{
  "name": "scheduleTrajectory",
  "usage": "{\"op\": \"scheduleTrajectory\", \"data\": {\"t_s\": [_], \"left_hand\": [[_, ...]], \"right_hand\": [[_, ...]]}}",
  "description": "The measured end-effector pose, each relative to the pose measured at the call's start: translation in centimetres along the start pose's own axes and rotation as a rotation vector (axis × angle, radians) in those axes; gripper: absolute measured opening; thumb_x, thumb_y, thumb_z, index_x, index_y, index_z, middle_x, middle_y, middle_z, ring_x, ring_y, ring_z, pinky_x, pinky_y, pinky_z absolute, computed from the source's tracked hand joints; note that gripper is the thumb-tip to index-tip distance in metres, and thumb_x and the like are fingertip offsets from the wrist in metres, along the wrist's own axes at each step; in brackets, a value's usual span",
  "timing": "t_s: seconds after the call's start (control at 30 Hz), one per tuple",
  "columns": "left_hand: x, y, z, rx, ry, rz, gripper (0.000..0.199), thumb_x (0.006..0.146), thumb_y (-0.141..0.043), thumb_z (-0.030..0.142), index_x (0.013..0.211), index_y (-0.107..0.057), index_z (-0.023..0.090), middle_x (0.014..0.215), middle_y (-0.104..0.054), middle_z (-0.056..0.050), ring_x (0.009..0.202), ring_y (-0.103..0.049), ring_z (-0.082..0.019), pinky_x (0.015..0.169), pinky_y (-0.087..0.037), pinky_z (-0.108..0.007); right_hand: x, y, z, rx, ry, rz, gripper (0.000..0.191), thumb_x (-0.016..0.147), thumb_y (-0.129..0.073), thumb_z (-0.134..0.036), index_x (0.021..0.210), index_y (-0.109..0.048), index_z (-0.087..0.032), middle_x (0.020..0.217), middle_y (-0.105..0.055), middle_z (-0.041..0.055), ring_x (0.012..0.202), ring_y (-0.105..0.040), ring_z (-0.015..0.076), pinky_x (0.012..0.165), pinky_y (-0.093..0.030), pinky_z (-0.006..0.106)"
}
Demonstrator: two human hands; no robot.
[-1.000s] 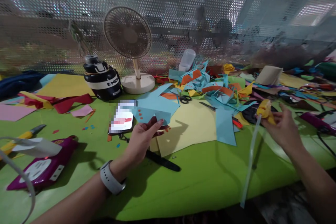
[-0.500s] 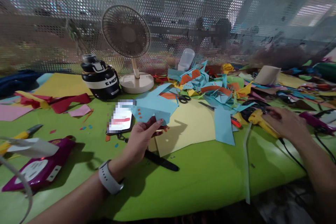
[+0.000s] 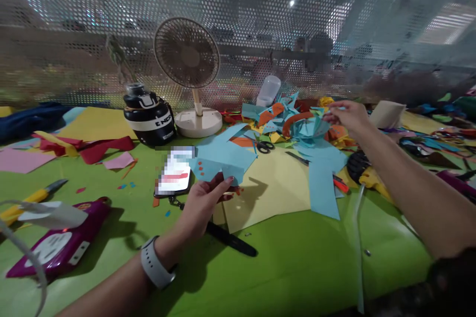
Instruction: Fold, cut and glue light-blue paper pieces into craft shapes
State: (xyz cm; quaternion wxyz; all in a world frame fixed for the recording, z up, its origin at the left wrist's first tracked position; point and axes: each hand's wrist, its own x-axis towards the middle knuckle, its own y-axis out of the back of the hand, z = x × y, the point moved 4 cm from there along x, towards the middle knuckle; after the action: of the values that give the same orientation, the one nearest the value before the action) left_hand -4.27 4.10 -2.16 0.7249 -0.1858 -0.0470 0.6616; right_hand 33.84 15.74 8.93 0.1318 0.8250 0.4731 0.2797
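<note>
My left hand (image 3: 208, 198) pinches a light blue paper piece (image 3: 219, 168) marked with small orange dots, holding it above a large pale yellow sheet (image 3: 275, 193). My right hand (image 3: 345, 115) reaches over the heap of blue and orange paper scraps (image 3: 293, 119). Its fingers are drawn together near a small light bit; what they hold, if anything, is unclear. Below the right forearm lies a yellow glue gun (image 3: 372, 181), partly hidden by the arm. Black-handled scissors (image 3: 265, 147) rest between the heap and the yellow sheet.
A phone (image 3: 174, 171), a black bottle (image 3: 148, 118) and a standing fan (image 3: 198, 121) are at the left and back. A purple power strip (image 3: 78, 240) and a yellow cutter (image 3: 33, 198) lie at left. A whitish strip (image 3: 357, 247) hangs over the front edge.
My right hand has let go of the glue gun and moved up and left to the paper heap. My left hand keeps the blue paper in almost the same place.
</note>
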Motion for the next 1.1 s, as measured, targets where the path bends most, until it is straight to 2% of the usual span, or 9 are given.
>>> {"op": "scheduleTrajectory", "data": {"t_s": [0.1,0.23,0.33,0.5,0.67,0.8,0.9,1.0,1.1], "left_hand": [[0.0,0.1,0.2,0.004,0.001,0.016,0.021,0.065,-0.08,0.029,0.078,-0.07,0.016,0.083,-0.071,-0.002,0.075,-0.068,-0.016,0.063,-0.051,-0.022],[0.1,0.3,0.2,0.031,0.013,0.036,0.023,0.065,-0.08,0.031,0.078,-0.071,0.015,0.082,-0.071,-0.003,0.076,-0.068,-0.017,0.063,-0.051,-0.022],[0.2,0.4,0.1,0.043,0.022,0.054,0.024,0.064,-0.08,0.033,0.076,-0.071,0.015,0.079,-0.07,-0.003,0.076,-0.067,-0.018,0.063,-0.051,-0.023],[0.3,0.2,0.2,0.067,0.029,0.048,0.023,0.064,-0.08,0.033,0.076,-0.071,0.016,0.079,-0.071,-0.004,0.075,-0.068,-0.019,0.063,-0.05,-0.024],[0.3,0.2,0.3,0.102,0.043,0.057,0.023,0.064,-0.079,0.035,0.074,-0.072,0.015,0.079,-0.073,-0.006,0.078,-0.068,-0.021,0.063,-0.049,-0.025],[0.4,0.3,0.2,0.14,0.044,0.059,0.024,0.065,-0.077,0.037,0.074,-0.072,0.015,0.08,-0.074,-0.008,0.078,-0.067,-0.022,0.064,-0.049,-0.027],[0.5,0.4,0.2,0.137,0.032,0.052,0.023,0.066,-0.077,0.036,0.076,-0.072,0.015,0.08,-0.074,-0.008,0.077,-0.067,-0.023,0.064,-0.049,-0.027],[0.5,0.3,0.2,0.124,0.01,0.039,0.022,0.066,-0.077,0.034,0.076,-0.072,0.016,0.079,-0.073,-0.008,0.075,-0.068,-0.022,0.063,-0.049,-0.027],[0.4,0.1,0.3,0.117,0.003,0.035,0.02,0.066,-0.078,0.034,0.073,-0.073,0.016,0.077,-0.073,-0.008,0.073,-0.067,-0.021,0.063,-0.049,-0.027]], "right_hand": [[3.5,-1.0,-3.0,0.057,0.021,0.121,0.017,0.089,-0.046,-0.008,0.104,-0.054,-0.01,0.081,-0.068,0.0079,0.064,-0.065,0.0114,0.062,-0.051,0.025],[6.6,-1.5,-5.9,0.084,0.146,0.264,0.025,0.092,-0.041,-0.008,0.117,-0.046,-0.01,0.111,-0.063,0.0146,0.081,-0.065,0.0092,0.074,-0.051,0.025],[7.1,-1.8,-6.5,0.061,0.259,0.328,0.031,0.093,-0.041,-0.01,0.124,-0.042,-0.011,0.121,-0.059,0.0149,0.088,-0.064,0.01,0.082,-0.05,0.027],[6.7,-2.3,-6.7,-0.033,0.424,0.395,0.036,0.089,-0.05,-0.017,0.124,-0.047,-0.013,0.132,-0.053,0.0147,0.108,-0.057,0.018,0.095,-0.043,0.035],[7.1,-2.3,-7.8,-0.295,0.641,0.493,0.037,0.095,-0.036,-0.023,0.126,-0.049,-0.008,0.129,-0.057,0.0165,0.113,-0.055,0.0166,0.096,-0.043,0.032],[6.5,-3.2,-7.1,-0.462,0.678,0.454,0.032,0.093,-0.04,-0.026,0.116,-0.061,-0.017,0.118,-0.065,0.011,0.118,-0.052,0.0192,0.109,-0.027,0.041],[6.2,-3.9,-6.2,-0.541,0.588,0.371,0.037,0.094,-0.036,-0.025,0.124,-0.057,-0.021,0.131,-0.058,0.007,0.132,-0.039,0.02,0.113,-0.015,0.046],[6.6,-4.6,-4.7,-0.616,0.361,0.181,0.043,0.092,-0.032,-0.021,0.13,-0.052,-0.015,0.133,-0.056,0.0114,0.127,-0.046,0.024,0.106,-0.03,0.044],[6.6,-5.5,-3.4,-0.641,0.255,-0.059,0.033,0.083,-0.051,-0.027,0.107,-0.068,-0.013,0.094,-0.073,0.0106,0.096,-0.066,0.0268,0.085,-0.048,0.036]]}}
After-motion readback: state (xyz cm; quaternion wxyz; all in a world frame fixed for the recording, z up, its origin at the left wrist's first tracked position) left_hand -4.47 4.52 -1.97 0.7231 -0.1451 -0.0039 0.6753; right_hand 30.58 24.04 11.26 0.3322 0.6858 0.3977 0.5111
